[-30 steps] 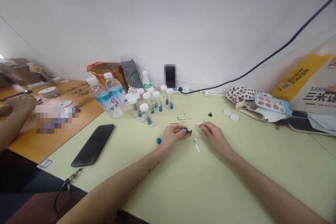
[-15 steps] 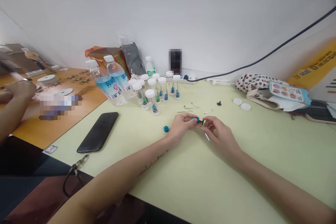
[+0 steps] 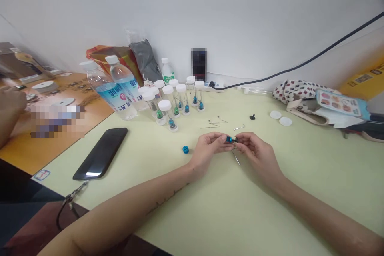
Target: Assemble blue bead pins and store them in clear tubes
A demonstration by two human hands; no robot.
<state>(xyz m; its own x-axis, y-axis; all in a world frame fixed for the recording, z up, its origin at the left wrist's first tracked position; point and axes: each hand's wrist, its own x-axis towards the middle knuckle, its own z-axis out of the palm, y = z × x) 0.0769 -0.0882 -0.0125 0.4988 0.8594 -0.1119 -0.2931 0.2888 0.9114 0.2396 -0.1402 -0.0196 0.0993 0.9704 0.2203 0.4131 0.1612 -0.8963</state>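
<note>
My left hand and my right hand meet over the pale green table, both pinching a small blue and black part between their fingertips. A thin metal hex key lies on the table just below my right hand. To the left of my left hand rests a loose blue knob. Behind my hands lie bent wire pieces, another small hex key and a small black part.
Several white-capped clear vials and two water bottles stand at the back left. A black phone lies at the left, two white caps and a checkered bag at the right. Another person's hand works at the far left.
My right hand came in from beside the hex key to meet my left hand and took hold of the blue and black part. The view shifted slightly.
</note>
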